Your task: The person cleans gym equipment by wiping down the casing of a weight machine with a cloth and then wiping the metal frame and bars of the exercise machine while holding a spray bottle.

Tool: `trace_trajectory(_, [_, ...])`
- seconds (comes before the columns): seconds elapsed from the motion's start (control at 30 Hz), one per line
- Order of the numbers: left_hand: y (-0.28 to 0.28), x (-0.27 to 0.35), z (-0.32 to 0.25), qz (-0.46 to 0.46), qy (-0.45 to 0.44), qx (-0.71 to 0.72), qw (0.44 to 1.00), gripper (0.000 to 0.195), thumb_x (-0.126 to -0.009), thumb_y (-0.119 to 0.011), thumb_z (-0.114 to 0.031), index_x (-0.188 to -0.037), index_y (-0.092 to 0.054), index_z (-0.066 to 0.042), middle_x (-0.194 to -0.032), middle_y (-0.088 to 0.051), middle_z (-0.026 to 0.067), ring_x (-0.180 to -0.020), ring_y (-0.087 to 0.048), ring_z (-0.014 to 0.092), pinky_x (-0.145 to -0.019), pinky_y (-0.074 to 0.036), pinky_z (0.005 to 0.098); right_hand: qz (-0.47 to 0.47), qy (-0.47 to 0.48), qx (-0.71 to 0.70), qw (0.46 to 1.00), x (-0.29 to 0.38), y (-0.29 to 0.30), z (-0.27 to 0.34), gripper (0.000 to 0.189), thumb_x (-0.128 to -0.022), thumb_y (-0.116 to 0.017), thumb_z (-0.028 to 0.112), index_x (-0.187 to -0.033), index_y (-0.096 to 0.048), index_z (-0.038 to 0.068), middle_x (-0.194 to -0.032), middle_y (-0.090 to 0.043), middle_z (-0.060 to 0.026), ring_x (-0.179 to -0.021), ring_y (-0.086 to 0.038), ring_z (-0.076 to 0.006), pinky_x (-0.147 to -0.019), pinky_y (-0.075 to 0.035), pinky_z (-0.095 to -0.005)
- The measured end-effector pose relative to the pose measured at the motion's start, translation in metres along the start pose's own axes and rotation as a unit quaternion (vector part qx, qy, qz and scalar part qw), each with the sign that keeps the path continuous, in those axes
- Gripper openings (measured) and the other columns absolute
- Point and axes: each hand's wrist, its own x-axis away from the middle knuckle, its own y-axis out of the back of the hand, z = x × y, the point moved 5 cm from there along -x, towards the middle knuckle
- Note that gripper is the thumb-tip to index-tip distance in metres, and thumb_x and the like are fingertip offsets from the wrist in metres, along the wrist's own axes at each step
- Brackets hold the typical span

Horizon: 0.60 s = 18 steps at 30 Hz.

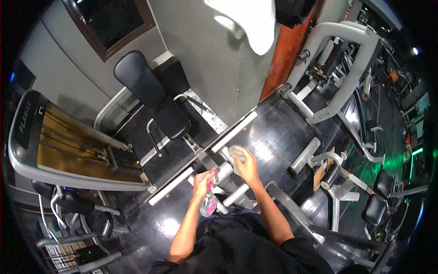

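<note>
My left hand (200, 185) is wrapped around the neck of a clear spray bottle (207, 206) with a pink trigger head. The bottle hangs upright in front of my body and bears a pink label. In my right hand (249, 168) is a crumpled greyish cloth (236, 154), bunched under the fingers. Both hands are over the light grey metal tube frame (224, 172) of a gym machine. The cloth overlaps that frame in view; whether it presses on the metal I cannot tell.
Ahead on the left is a black padded seat (170, 118) with a backrest (138, 77). Beside it stands a weight-stack tower (72, 147). A large grey machine frame (345, 102) rises at right. A grey bar (291, 212) passes close to my right forearm.
</note>
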Motion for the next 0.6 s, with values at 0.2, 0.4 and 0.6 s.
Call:
trace_trajectory(0.2, [0.007,0.010,0.011,0.028,0.041,0.078,0.996,0.035,-0.089,-0.058,-0.034,-0.090,-0.067,0.000,-0.068,-0.061,0.0064,-0.045,-0.053,0.015,-0.041,-0.042,0.0280,0.033,-0.041,0.103,0.993,-0.027,-0.027,-0.018,0.035,-0.086,-0.062,0.023,-0.113,-0.062,0.000,-0.109,-0.065,-0.0227,-0.101,-0.061,-0.0410,-0.090,-0.049,-0.0421])
trace_trajectory(0.4, [0.012,0.017,0.020,-0.005,0.046,0.093,0.995,0.037,-0.088,-0.059,-0.035,-0.089,-0.066,0.002,-0.068,-0.060,0.0080,-0.043,-0.052,0.015,-0.039,-0.040,0.0284,0.125,-0.082,0.088,0.985,-0.003,0.005,-0.061,0.041,-0.083,-0.062,0.030,-0.112,-0.066,0.001,-0.108,-0.066,-0.0243,-0.101,-0.064,-0.0391,-0.090,-0.049,-0.0408])
trace_trajectory(0.6, [0.016,0.023,0.013,-0.025,0.062,0.134,0.989,0.036,-0.087,-0.059,-0.030,-0.095,-0.065,0.005,-0.068,-0.060,0.0086,-0.044,-0.051,0.015,-0.038,-0.038,0.0278,0.175,-0.131,0.116,0.969,-0.031,-0.013,-0.059,0.046,-0.082,-0.063,0.037,-0.111,-0.066,0.001,-0.107,-0.066,-0.0260,-0.101,-0.064,-0.0392,-0.087,-0.049,-0.0424])
